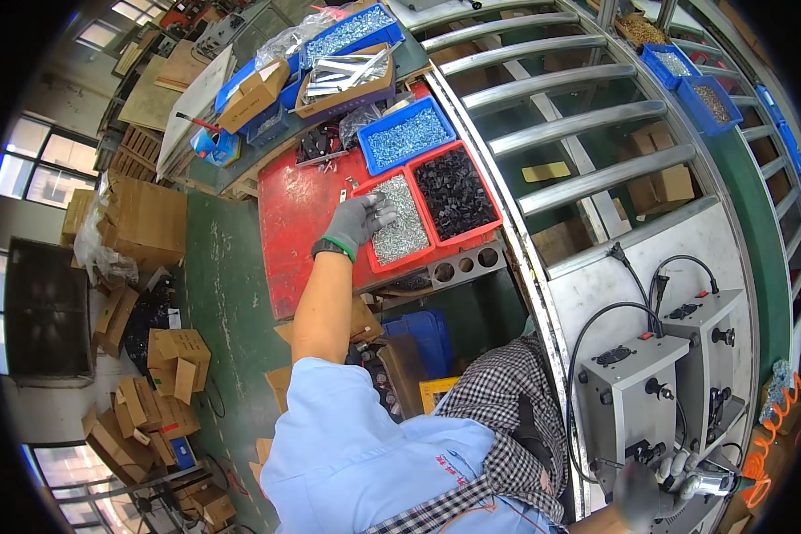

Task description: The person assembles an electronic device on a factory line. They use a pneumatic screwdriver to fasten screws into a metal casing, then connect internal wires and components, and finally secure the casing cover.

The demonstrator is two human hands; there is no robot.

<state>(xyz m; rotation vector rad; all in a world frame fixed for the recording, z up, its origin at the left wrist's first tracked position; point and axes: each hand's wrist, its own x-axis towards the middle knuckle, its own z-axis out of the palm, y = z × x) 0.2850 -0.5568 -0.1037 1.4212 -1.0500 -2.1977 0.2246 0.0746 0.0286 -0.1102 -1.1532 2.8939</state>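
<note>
My left hand (358, 222), in a grey glove with a green cuff, reaches over a red bin of small silver screws (402, 230). Its fingers are a little apart at the screws, and I see nothing held in them. Beside that bin stands a red bin of small black parts (456, 189); a blue bin of silver fasteners (407, 136) is just behind. At the lower right my gloved right hand (654, 491), partly smeared by motion, is closed round a silver air screwdriver (710, 483). An orange coiled hose (768, 436) runs up from the tool's end.
The bins rest on a red table (285, 231) beside a roller conveyor (587, 129). Two grey metal machines (632, 383) with black cables stand near my right arm. Farther back is a cardboard box of metal strips (347, 76). Cardboard boxes (151, 414) crowd the left.
</note>
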